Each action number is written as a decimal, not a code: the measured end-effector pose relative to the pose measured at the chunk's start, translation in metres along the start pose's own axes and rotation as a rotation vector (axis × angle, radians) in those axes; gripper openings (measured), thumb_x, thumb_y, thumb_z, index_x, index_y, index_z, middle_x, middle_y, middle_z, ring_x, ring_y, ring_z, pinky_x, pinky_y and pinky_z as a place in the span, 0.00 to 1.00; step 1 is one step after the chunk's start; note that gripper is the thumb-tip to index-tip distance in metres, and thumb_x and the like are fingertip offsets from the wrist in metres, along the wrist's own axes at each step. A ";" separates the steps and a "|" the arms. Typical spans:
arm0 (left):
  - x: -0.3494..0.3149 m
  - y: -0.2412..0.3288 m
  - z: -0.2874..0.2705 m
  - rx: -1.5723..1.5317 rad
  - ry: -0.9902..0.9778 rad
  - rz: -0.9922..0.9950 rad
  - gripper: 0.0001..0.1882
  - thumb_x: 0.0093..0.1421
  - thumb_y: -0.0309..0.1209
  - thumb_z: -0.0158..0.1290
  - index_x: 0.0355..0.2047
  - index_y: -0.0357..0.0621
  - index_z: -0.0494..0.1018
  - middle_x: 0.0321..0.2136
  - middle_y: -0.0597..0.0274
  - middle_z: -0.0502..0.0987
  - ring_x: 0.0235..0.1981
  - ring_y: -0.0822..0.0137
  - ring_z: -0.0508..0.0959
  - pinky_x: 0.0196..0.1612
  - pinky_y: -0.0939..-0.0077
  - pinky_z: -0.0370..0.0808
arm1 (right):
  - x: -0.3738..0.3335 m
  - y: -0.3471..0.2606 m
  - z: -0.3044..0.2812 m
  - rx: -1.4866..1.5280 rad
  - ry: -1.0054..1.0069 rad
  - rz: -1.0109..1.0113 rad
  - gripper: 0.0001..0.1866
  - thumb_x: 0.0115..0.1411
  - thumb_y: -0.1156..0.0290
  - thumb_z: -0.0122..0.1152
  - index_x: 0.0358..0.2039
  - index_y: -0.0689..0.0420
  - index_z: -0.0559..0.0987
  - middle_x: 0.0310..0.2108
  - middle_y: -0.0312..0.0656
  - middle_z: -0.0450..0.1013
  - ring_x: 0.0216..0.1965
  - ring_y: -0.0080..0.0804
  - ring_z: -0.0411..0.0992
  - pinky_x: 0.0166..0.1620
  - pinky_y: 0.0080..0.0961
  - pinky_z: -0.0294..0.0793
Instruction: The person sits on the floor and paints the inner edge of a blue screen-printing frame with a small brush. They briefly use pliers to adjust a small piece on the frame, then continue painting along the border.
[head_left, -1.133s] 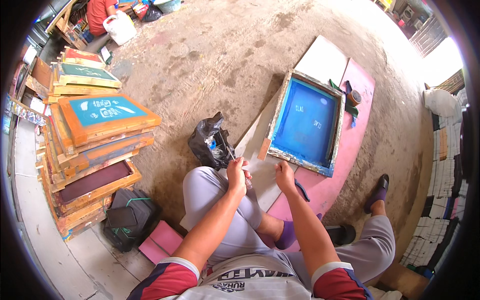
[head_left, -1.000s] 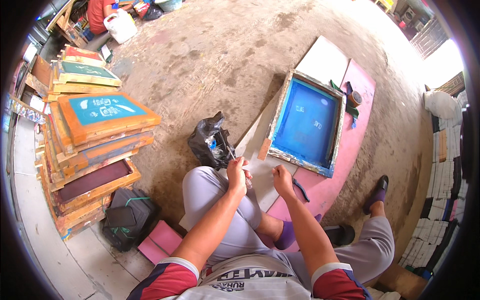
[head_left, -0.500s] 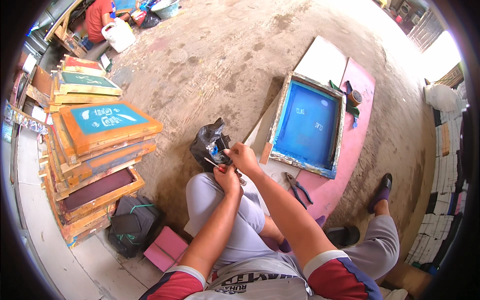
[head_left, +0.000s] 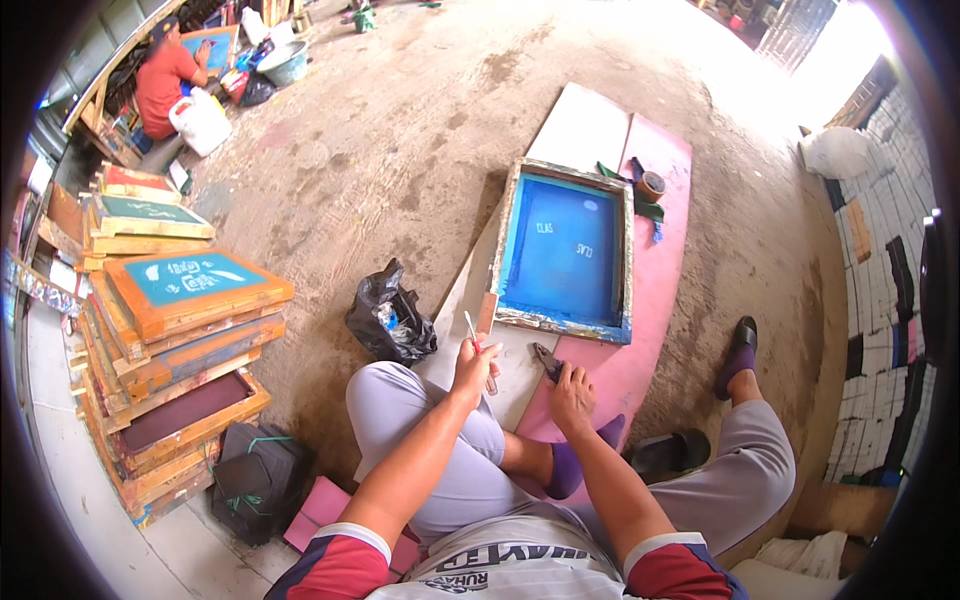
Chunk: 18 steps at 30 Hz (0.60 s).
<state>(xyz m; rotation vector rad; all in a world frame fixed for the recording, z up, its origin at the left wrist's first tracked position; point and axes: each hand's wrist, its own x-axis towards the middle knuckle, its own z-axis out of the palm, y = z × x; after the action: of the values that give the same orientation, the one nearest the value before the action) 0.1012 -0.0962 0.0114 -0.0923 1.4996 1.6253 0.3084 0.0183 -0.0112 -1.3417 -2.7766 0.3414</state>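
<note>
by the left hand [head_left: 472,372], a screwdriver [head_left: 469,326] is gripped, its tip pointed forward. the right hand [head_left: 573,400] is laid over the handles of the pliers [head_left: 546,361]; whether it is closed around them cannot be told. beyond the pliers, a framed blue screen [head_left: 562,265] is supported by a pale board [head_left: 576,125] and a pink board [head_left: 655,290]. to the left, a black bag [head_left: 385,312] is seen on the floor [head_left: 400,190].

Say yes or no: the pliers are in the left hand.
No, the left hand holds a screwdriver, while the right hand is on the pliers.
</note>
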 end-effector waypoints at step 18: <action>-0.015 0.014 0.005 -0.199 -0.385 -0.185 0.23 0.75 0.50 0.49 0.60 0.52 0.80 0.34 0.69 0.78 0.31 0.71 0.80 0.35 0.72 0.79 | 0.019 -0.094 -0.060 0.981 -0.239 0.147 0.24 0.74 0.53 0.60 0.54 0.64 0.83 0.41 0.47 0.84 0.42 0.30 0.80 0.46 0.29 0.78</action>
<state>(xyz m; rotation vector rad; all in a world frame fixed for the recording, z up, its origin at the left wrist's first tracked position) 0.1036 -0.0980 0.0326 -0.0244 1.0065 1.5357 0.2314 -0.0127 0.0660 -1.2297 -2.0606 1.6662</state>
